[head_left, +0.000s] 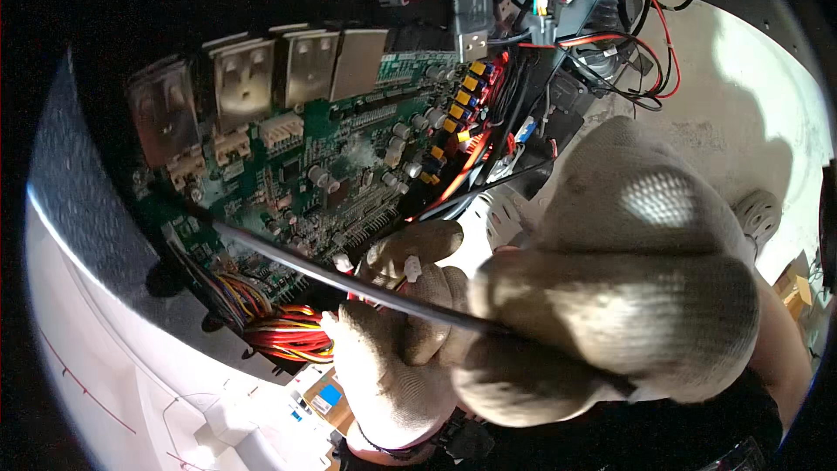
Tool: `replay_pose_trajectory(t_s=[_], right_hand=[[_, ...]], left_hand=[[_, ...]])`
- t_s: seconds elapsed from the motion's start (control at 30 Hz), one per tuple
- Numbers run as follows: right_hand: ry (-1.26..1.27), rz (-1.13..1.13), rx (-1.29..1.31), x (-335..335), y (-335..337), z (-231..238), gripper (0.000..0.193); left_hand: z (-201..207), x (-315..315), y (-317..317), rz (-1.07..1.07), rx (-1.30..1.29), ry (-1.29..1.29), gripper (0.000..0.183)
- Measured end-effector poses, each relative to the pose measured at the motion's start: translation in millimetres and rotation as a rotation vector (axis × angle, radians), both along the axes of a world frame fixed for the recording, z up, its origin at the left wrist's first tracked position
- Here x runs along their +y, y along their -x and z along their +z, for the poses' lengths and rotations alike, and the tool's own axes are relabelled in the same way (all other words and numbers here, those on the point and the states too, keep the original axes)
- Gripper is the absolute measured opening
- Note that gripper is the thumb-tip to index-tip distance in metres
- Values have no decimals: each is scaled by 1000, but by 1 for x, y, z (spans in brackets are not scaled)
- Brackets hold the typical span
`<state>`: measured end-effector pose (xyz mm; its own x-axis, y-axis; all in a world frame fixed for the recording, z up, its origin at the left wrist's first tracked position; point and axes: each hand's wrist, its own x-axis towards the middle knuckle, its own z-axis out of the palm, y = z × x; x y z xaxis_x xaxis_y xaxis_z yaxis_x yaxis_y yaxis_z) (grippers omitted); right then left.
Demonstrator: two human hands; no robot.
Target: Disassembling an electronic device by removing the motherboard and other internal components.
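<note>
While the right hand (628, 305), gloved in pale knit, is closed in a full fist round the handle of a screwdriver (349, 279), the long dark shaft of that tool slants up and to the left, its tip resting at the left edge of a green circuit board (323, 166); the handle itself is hidden inside the fist. The left hand (397, 349), gloved the same way, lies just under the shaft at the board's near edge, fingers (418, 244) loosely curled, thumb and forefinger pinched on a small white connector (411, 269). The board sits inside an open dark metal housing (87, 209); with it in there are a row of silvery heat sinks (261, 74) along the far edge, yellow plugs (462, 100) on the right, and a bundle of red, yellow and orange wires (288, 331) spilling out at the near left corner; more red and black leads (649, 52) trail out beyond the housing over a pale surface (750, 105).
</note>
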<state>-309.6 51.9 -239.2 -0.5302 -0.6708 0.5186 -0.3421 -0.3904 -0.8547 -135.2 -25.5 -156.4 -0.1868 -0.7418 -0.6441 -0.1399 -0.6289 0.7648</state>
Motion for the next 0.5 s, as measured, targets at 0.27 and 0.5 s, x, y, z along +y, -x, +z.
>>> replay_pose_trajectory(t_s=[0.27,0.5], right_hand=[[-47,-46,-5,2,1,15,18],[-94,-65,-29,-4,-6,18,18]], left_hand=[[10,2,5,82,-85,65,56],[8,-7,2,-44,75,-38,47]])
